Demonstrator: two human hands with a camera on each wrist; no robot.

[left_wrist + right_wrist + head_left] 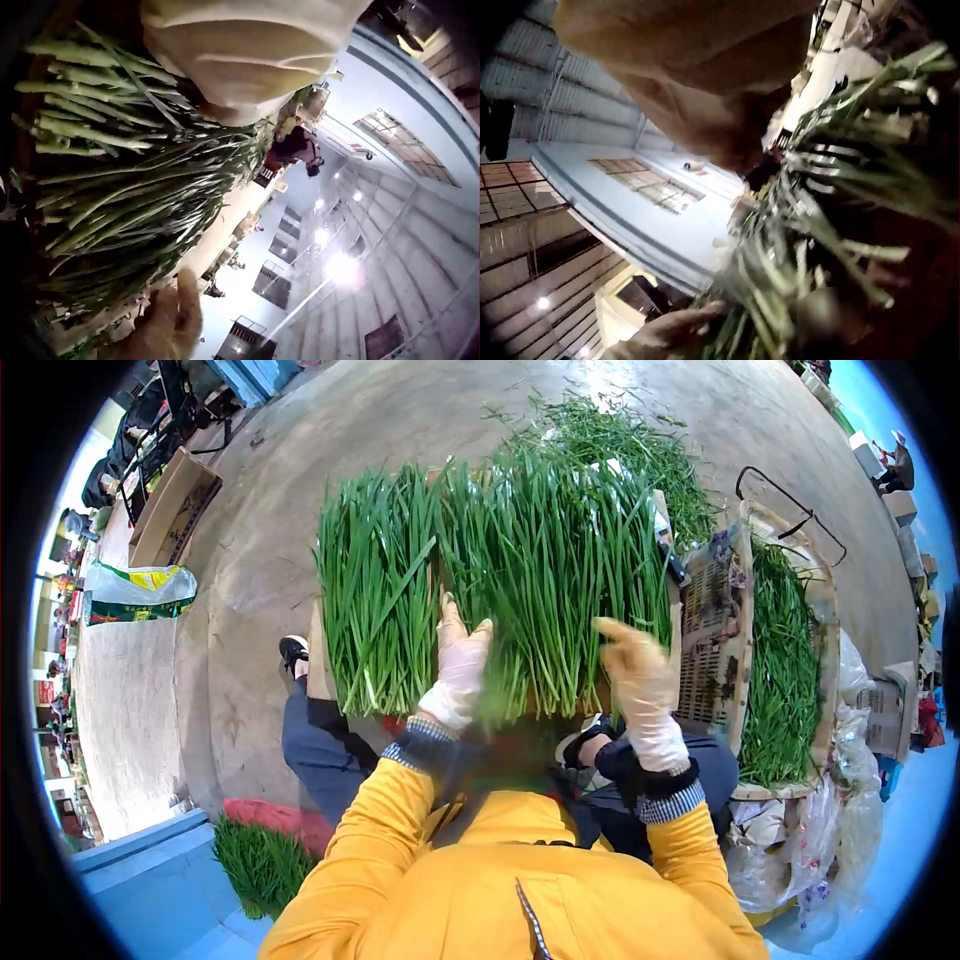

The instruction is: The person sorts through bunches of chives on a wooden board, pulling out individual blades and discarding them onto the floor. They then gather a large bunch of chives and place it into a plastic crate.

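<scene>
Two broad rows of long green stalks, a left bunch (380,590) and a wider right bunch (560,580), lie side by side with pale ends toward the body. The gloved left hand (460,670) has its fingers spread at the gap between them. At the wider bunch's right edge is the gloved right hand (640,685), its index finger extended leftward. Some stalks between the hands are blurred. In the left wrist view, stalks (127,202) lie below the left hand (247,56); in the right wrist view, blurred stalks (780,262) lie beside the right hand (697,82).
A plastic crate (715,630) with greens (780,670) stands at the right, clear bags (820,840) near it. Loose leaves (640,460) lie on the floor beyond the bunches. At the left are a cardboard box (175,510) and a printed bag (140,595); more greens (260,865) sit lower left.
</scene>
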